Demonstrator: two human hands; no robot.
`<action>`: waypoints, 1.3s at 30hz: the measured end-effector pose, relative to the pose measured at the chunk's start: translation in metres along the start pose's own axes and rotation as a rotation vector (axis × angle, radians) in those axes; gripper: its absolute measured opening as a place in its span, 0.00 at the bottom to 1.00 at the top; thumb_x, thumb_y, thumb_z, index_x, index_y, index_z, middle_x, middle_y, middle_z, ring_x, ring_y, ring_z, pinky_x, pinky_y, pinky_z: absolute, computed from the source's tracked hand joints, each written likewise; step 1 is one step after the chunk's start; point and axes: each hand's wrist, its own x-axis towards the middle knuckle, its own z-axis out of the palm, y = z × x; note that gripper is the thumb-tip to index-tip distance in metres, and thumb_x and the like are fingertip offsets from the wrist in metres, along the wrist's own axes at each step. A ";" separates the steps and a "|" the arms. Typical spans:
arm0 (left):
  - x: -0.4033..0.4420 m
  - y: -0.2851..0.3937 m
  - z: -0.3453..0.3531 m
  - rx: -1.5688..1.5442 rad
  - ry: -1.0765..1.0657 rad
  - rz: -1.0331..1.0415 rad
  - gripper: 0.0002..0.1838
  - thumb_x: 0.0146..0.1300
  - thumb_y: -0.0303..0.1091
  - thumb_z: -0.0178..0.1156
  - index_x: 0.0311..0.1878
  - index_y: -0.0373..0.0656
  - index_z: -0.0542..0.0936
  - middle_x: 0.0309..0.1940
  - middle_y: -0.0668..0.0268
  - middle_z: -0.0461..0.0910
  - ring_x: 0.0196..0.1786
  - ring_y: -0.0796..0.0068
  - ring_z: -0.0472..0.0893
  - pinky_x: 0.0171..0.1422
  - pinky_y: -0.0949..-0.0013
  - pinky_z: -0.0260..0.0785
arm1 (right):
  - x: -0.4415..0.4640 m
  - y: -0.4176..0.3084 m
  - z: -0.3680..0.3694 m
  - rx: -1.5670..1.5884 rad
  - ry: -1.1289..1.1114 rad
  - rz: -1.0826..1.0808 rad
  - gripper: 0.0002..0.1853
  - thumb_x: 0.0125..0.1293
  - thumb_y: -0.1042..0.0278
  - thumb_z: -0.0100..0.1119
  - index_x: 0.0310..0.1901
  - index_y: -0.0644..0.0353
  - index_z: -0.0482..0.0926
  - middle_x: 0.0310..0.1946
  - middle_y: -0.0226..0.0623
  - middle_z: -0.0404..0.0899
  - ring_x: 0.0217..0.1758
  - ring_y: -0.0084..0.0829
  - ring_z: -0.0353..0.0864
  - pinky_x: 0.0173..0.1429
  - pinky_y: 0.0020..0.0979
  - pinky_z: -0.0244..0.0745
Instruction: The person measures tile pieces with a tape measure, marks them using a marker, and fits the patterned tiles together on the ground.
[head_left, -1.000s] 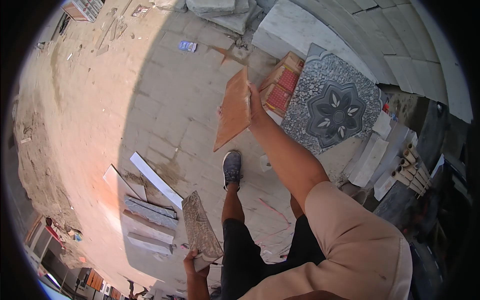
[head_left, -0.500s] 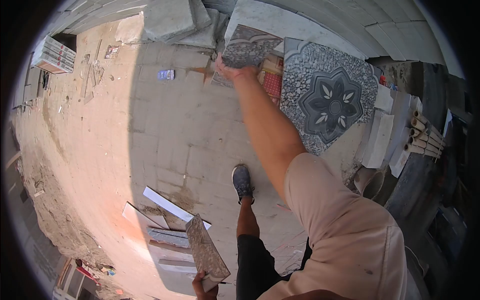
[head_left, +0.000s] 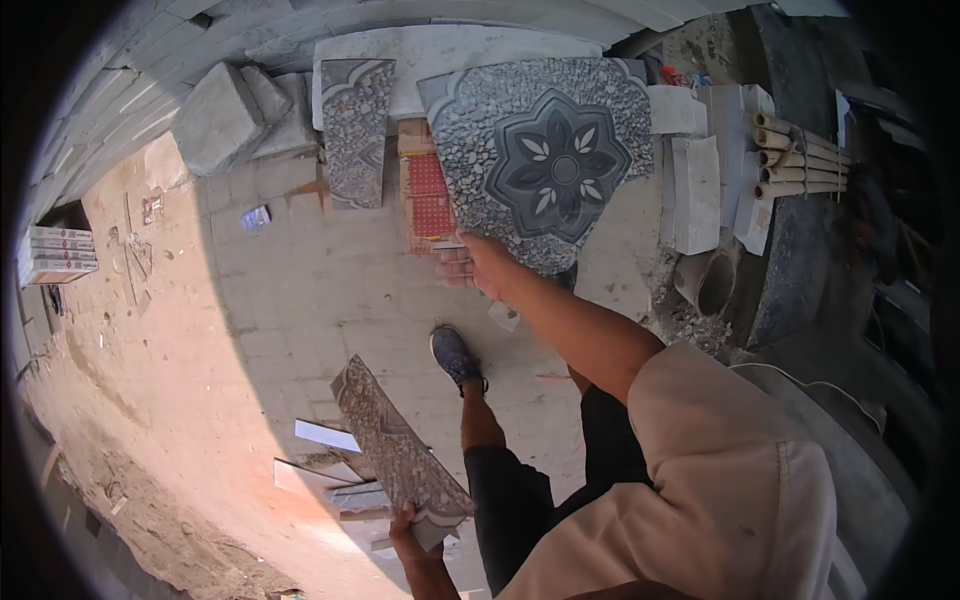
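My left hand point(head_left: 405, 537), low in the view, grips the lower end of a long cut tile strip point(head_left: 395, 435) with a pebble pattern. The strip slants up and to the left. My right hand point(head_left: 482, 266) has its fingers apart and holds nothing. It is just below a red-patterned box point(head_left: 428, 190) and the lower left edge of a large grey pebble tile point(head_left: 460, 120) with a flower motif. Further up, another cut pebble tile piece point(head_left: 357, 135) leans on a pale slab point(head_left: 450, 42).
Several tile offcuts point(head_left: 325, 435) lie on the paving left of my strip. Rough stone slabs point(head_left: 220, 115) stand at the wall. A small blue packet point(head_left: 255, 217) lies on the ground. Tied bamboo poles point(head_left: 800, 160) and concrete blocks point(head_left: 697, 190) are at right, stacked boxes point(head_left: 60, 255) at far left.
My right hand has let go of the upper tile piece, which now leans on the pale slab, and has drawn back towards me. My left hand still holds its strip. The view has shifted.
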 end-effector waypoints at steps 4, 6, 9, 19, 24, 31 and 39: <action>-0.002 -0.005 0.041 0.003 -0.040 -0.033 0.38 0.50 0.30 0.64 0.66 0.34 0.64 0.58 0.54 0.73 0.59 0.53 0.75 0.66 0.52 0.67 | -0.113 0.048 -0.103 -0.410 0.309 0.231 0.21 0.70 0.56 0.52 0.59 0.59 0.69 0.44 0.37 0.76 0.41 0.34 0.82 0.39 0.36 0.81; 0.006 -0.014 0.057 0.017 -0.104 -0.020 0.38 0.50 0.29 0.63 0.67 0.34 0.64 0.58 0.53 0.73 0.59 0.54 0.75 0.66 0.52 0.68 | -0.153 0.086 -0.176 -0.786 0.300 0.123 0.20 0.69 0.58 0.53 0.56 0.63 0.72 0.44 0.41 0.77 0.41 0.35 0.82 0.43 0.38 0.79; 0.005 -0.024 0.098 0.031 -0.211 0.025 0.36 0.51 0.27 0.62 0.66 0.33 0.64 0.57 0.52 0.74 0.58 0.54 0.76 0.65 0.53 0.69 | -0.247 0.079 -0.180 -1.359 0.293 -0.111 0.16 0.65 0.63 0.57 0.50 0.66 0.75 0.41 0.46 0.77 0.41 0.42 0.81 0.48 0.41 0.75; 0.042 -0.093 0.186 0.016 -0.444 0.060 0.28 0.55 0.20 0.59 0.62 0.38 0.69 0.55 0.55 0.77 0.57 0.57 0.77 0.65 0.54 0.68 | -0.291 0.094 -0.194 -1.753 0.327 -0.638 0.09 0.60 0.67 0.58 0.41 0.59 0.78 0.40 0.40 0.71 0.45 0.43 0.72 0.47 0.44 0.67; 0.093 -0.136 0.228 -0.038 -0.425 0.109 0.30 0.57 0.21 0.60 0.65 0.39 0.67 0.57 0.57 0.75 0.59 0.57 0.75 0.66 0.51 0.68 | -0.296 0.086 -0.215 -1.754 0.267 -0.613 0.09 0.60 0.68 0.58 0.40 0.59 0.78 0.40 0.40 0.71 0.45 0.43 0.71 0.48 0.43 0.66; 0.162 -0.193 0.277 -0.095 -0.472 0.141 0.25 0.62 0.20 0.56 0.63 0.40 0.68 0.57 0.59 0.74 0.60 0.61 0.75 0.67 0.55 0.66 | -0.300 0.072 -0.238 -1.671 0.244 -0.594 0.09 0.58 0.70 0.59 0.40 0.59 0.78 0.39 0.40 0.70 0.44 0.44 0.71 0.48 0.44 0.67; 0.248 -0.275 0.340 0.093 -0.400 0.076 0.10 0.65 0.32 0.61 0.46 0.42 0.74 0.40 0.65 0.80 0.38 0.71 0.79 0.35 0.67 0.72 | -0.304 0.063 -0.264 -1.547 0.254 -0.583 0.10 0.57 0.72 0.57 0.42 0.61 0.77 0.39 0.42 0.70 0.44 0.45 0.71 0.49 0.44 0.67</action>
